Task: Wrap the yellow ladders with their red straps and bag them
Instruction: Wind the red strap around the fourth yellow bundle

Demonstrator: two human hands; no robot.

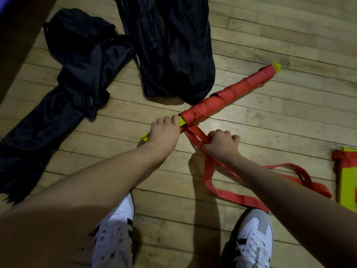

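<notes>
The left hand [164, 132] clenches the near end of the ladder bundle [228, 95] to steady it; the right hand [222, 144] grasps the red strap [195, 132] — pulling it tight, I judge, for wrapping.

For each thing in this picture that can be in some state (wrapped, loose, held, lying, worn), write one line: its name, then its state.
Ladder bundle: mostly wrapped in red, lying on floor, near end held.
Red strap: loose tail trailing on floor.
Left hand: grips bundle's near end.
Right hand: grips strap.
Second ladder: lying at right edge, red strap around it.
Black bags: lying limp on floor.
Shoes: worn, laced.
</notes>
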